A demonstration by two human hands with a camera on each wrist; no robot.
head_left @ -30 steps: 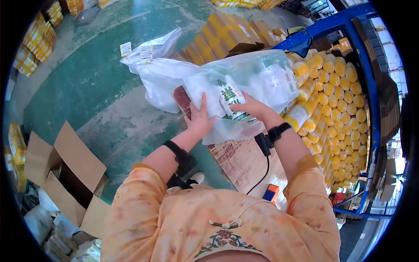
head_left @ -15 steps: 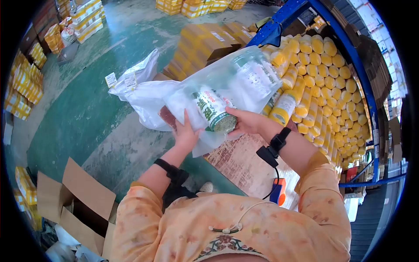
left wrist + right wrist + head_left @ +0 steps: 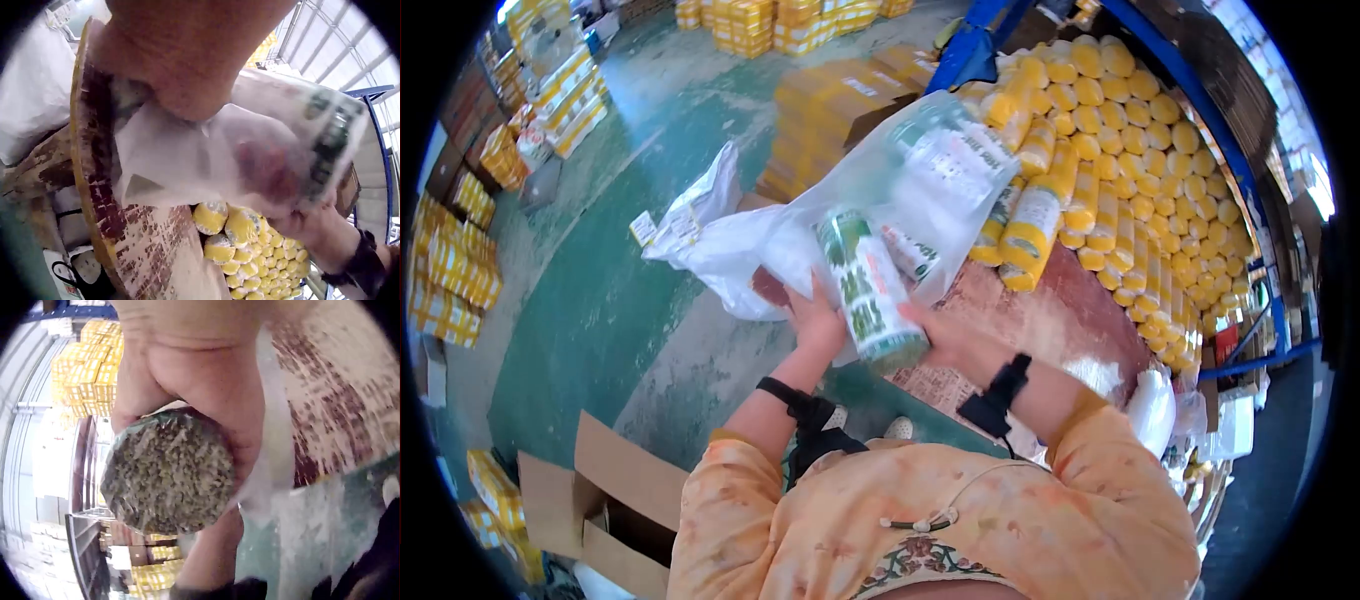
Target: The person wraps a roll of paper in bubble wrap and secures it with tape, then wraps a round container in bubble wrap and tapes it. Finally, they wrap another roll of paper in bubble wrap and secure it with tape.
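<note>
A cylindrical pack with green print (image 3: 865,290) stands partly out of a clear plastic bag (image 3: 880,165). My right hand (image 3: 950,335) grips its near end; the right wrist view shows that end (image 3: 169,475) filled with grey-green bits, fingers and thumb around it. My left hand (image 3: 815,325) lies against the bag beside the pack, fingers spread upward; its fingertips are partly hidden in the left wrist view. Another printed pack (image 3: 910,250) lies inside the bag. A white bag with labels (image 3: 700,235) trails off to the left.
Yellow-wrapped rolls (image 3: 1100,130) are piled at the right on a worn reddish board (image 3: 1050,310). A blue rack post (image 3: 970,50) rises behind. An open carton (image 3: 625,490) stands at lower left, taped cartons (image 3: 820,110) beyond the bags.
The printed pack has come farther out of the bag and tilted upright, toward the body. My right hand has moved from lying over the bag to gripping the pack's near end. The view has shifted.
</note>
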